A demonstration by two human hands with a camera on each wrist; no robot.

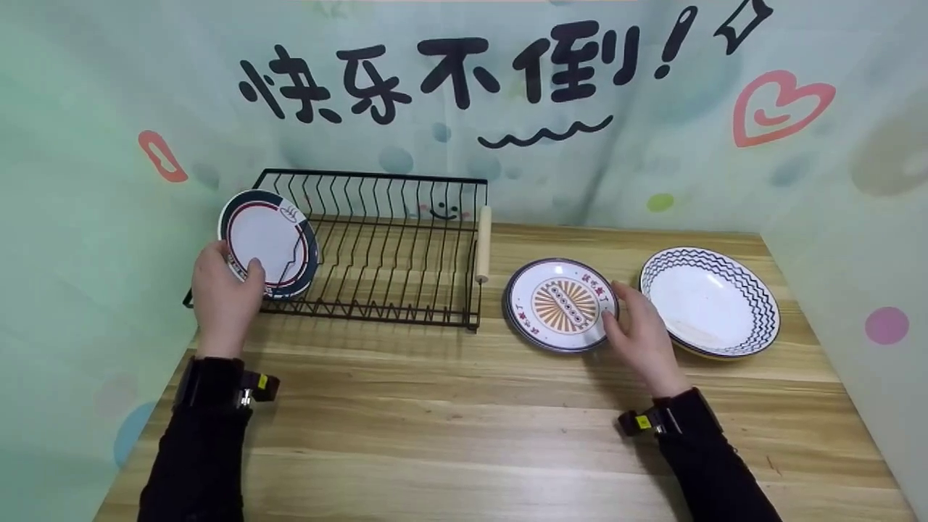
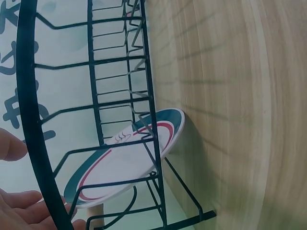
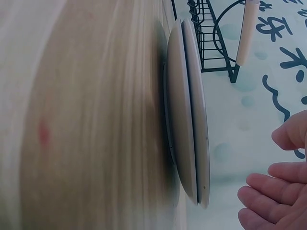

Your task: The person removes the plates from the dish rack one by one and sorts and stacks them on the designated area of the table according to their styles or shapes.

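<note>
A white plate with a dark green rim and a red ring point(image 1: 264, 243) stands tilted in the left end of the black wire dish rack point(image 1: 391, 313). My left hand point(image 1: 226, 293) is at its lower left edge; in the left wrist view the thumb point(image 2: 10, 145) is apart from the plate and the fingers point(image 2: 29, 206) lie by its edge, partly behind a rack wire. To the right, two stacked small plates point(image 1: 562, 306) lie on the table, the upper with an orange sunburst. Beside their right edge is my right hand point(image 1: 641, 337), thumb and fingers spread, holding nothing.
A large white bowl with dark wavy lines point(image 1: 707, 304) sits at the right, close behind my right hand. The rack has a pale wooden handle point(image 1: 483, 243) on its right side. A printed cloth point(image 1: 435, 152) hangs behind the wooden table point(image 1: 435, 428).
</note>
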